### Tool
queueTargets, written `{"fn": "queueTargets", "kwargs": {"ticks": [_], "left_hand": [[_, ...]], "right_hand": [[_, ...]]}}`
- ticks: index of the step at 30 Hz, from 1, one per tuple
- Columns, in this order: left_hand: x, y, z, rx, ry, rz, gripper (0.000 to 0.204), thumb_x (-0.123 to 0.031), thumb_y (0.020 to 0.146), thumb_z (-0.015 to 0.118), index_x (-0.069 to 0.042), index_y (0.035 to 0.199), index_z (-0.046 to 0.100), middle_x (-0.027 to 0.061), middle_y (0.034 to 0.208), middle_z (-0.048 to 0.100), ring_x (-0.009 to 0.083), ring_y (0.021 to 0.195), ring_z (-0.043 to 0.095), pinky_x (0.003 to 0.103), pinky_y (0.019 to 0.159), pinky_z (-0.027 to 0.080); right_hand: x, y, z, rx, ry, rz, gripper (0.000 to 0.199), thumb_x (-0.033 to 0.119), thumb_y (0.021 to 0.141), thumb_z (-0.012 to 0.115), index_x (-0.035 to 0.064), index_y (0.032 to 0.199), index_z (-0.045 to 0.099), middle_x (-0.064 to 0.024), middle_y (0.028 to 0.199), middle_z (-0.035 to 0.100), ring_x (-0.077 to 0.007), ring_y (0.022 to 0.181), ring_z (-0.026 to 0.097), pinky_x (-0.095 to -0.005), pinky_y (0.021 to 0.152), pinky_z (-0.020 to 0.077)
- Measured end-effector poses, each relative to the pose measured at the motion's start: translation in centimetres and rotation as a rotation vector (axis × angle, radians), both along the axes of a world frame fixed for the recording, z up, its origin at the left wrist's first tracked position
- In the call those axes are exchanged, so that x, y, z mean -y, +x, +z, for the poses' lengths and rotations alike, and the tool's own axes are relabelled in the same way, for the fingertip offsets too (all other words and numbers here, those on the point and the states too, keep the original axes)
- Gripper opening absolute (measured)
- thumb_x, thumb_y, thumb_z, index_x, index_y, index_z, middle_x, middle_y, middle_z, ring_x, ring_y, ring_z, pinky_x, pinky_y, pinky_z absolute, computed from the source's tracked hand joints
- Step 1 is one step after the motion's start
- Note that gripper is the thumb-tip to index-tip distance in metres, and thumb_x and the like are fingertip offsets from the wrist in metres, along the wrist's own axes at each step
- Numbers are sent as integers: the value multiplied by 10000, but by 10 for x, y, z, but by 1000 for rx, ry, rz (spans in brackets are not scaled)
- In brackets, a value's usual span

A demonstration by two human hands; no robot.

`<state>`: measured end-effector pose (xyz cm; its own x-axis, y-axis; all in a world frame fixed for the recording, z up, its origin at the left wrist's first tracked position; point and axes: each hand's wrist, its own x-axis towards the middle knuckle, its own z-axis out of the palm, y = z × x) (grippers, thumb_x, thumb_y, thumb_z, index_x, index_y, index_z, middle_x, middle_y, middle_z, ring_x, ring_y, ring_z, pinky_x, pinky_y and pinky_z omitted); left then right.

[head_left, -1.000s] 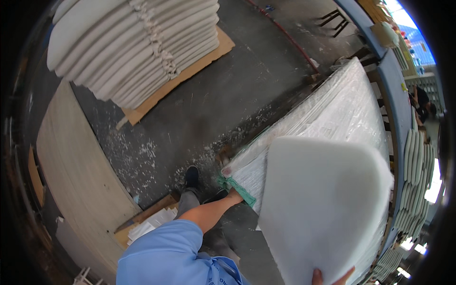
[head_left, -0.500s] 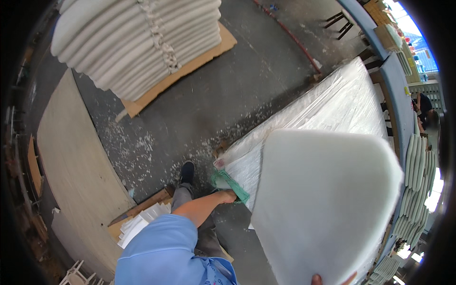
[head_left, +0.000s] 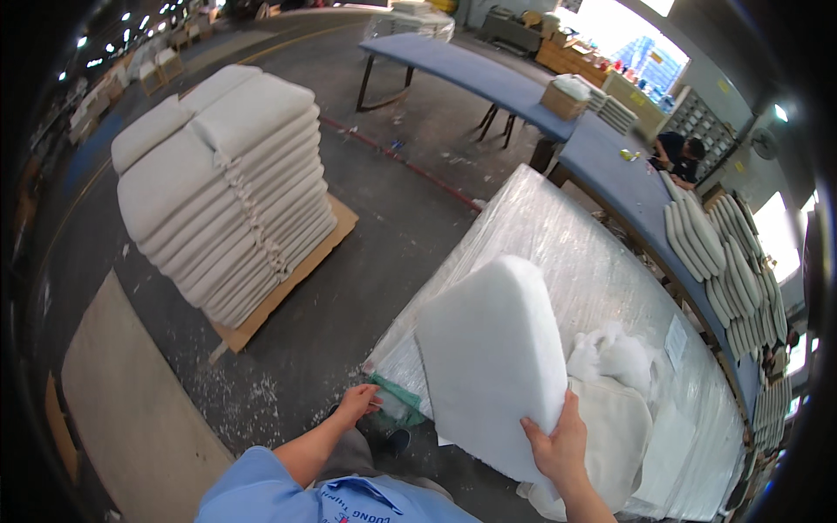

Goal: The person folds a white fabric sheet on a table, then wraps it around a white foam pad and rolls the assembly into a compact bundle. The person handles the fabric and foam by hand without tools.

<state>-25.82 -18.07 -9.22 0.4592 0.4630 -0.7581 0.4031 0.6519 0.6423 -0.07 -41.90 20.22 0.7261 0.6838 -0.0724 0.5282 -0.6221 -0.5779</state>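
Gripping a white foam cushion (head_left: 493, 366) in your right hand (head_left: 558, 444).
Your left hand (head_left: 357, 403) lay half-open, touching the plastic-wrapped pallet's (head_left: 567, 253) corner.

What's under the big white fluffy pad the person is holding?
Under the white pad, held by the right hand, lies a plastic-wrapped stack with loose white stuffing and a flat cushion cover. The pad hides whatever lies directly beneath it.

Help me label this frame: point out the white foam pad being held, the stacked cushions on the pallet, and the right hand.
white foam pad (head_left: 493, 357), head view, middle of its broad face.
stacked cushions (head_left: 222, 187), head view, side of the pile.
right hand (head_left: 558, 444), head view, back of the hand.
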Motion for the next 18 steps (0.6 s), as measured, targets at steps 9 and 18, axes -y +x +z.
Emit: {"fn": "queueTargets", "kwargs": {"ticks": [9, 18], "left_hand": [[11, 126, 36, 554, -508, 149, 683, -621, 1096, 350, -125, 1557, 439, 117, 1550, 528, 343, 1368, 535, 502, 1181, 375], [25, 181, 68, 436, -165, 28, 735, -631, 1095, 340, -62, 1542, 467, 121, 1519, 560, 297, 1374, 546, 423, 1170, 423]], "right_hand": [[146, -50, -31, 146, 159, -25, 713, 190, 752, 878, -17, 1312, 489, -243, 1071, 713, -424, 960, 723, -469, 843, 563], [215, -91, -83, 4, 475, -292, 667, 140, 759, 858, -4, 1306, 506, -208, 1114, 693, -335, 991, 708, -444, 878, 555]]}}
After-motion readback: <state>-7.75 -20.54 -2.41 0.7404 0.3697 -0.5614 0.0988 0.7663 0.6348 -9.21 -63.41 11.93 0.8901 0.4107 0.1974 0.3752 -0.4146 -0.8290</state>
